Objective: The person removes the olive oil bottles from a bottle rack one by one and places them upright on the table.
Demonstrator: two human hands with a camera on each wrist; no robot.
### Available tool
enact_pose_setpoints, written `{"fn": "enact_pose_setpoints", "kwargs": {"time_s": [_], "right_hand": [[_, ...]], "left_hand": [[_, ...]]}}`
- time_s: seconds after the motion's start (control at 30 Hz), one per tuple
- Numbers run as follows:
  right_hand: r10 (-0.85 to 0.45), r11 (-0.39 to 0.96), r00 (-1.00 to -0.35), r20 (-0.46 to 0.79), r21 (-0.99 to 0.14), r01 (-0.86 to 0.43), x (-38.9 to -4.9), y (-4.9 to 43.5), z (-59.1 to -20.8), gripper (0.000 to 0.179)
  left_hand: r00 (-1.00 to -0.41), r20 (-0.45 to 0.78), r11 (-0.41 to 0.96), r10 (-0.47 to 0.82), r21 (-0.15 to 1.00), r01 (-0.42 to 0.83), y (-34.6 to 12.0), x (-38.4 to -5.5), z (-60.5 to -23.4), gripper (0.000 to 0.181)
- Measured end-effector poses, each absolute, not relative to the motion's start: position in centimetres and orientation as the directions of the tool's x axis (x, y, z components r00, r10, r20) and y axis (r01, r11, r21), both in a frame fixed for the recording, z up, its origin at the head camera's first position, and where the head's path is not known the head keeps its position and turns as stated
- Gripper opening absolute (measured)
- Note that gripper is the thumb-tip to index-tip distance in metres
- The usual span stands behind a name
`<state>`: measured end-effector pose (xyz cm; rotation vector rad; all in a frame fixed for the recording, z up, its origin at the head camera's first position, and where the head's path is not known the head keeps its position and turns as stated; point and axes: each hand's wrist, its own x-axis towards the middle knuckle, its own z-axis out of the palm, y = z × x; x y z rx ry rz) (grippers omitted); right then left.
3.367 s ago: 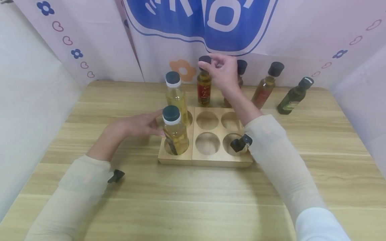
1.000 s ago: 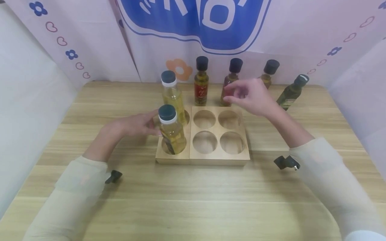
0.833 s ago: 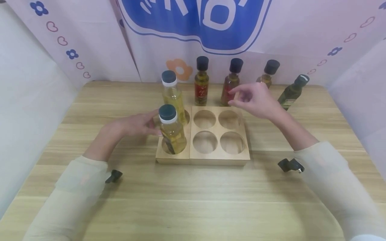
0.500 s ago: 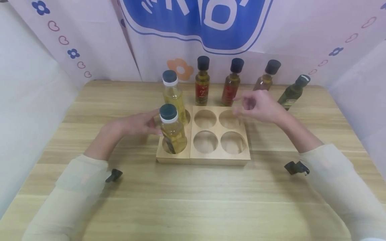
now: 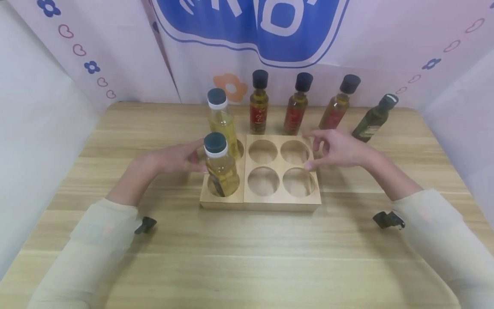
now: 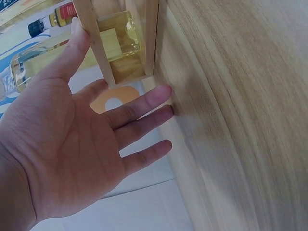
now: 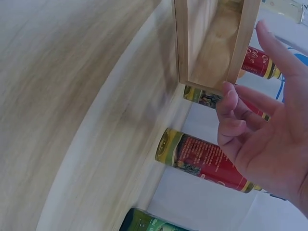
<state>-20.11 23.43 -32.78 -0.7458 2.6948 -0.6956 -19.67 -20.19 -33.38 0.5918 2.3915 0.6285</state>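
Note:
A wooden bottle rack [image 5: 262, 202] with round holes stands on the table. Two clear bottles of yellow oil with dark green caps fill its left column: a front bottle [image 5: 221, 174] and a rear bottle [image 5: 223, 124]. My left hand [image 5: 170, 161] is at the rack's left side beside them. In the left wrist view its thumb lies along the rack's upper edge, the other fingers stretched out. My right hand [image 5: 341, 148] is at the rack's right side. In the right wrist view its thumb and index finger touch the rack's edge; the remaining fingers bend loosely around nothing.
Behind the rack stand three black-capped bottles with red labels: a left one [image 5: 258, 105], a middle one [image 5: 296, 107] and a right one [image 5: 337, 105]. Farther right is a dark green bottle [image 5: 374, 120]. A printed white cloth [image 5: 378, 51] hangs behind the table [image 5: 231, 266].
My right hand has left the cap of the left red-labelled bottle and moved right and down to the rack's right side. My left hand has stayed in place.

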Motion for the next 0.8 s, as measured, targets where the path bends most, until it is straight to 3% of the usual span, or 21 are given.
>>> {"fn": "enact_pose_setpoints", "kwargs": {"time_s": [0.37, 0.8], "right_hand": [[-0.622, 0.721, -0.757, -0.201, -0.523, -0.454, -19.74, 24.23, -32.54, 0.115], [-0.617, 0.705, -0.758, -0.214, -0.577, -0.411, -19.73, 24.09, -32.53, 0.113]], "left_hand": [[-0.725, -0.422, 0.783, 0.544, 0.567, 0.257, -20.20, -19.65, -33.46, 0.101], [-0.728, -0.425, 0.789, 0.538, 0.558, 0.258, -20.29, -19.59, -33.33, 0.101]]}}
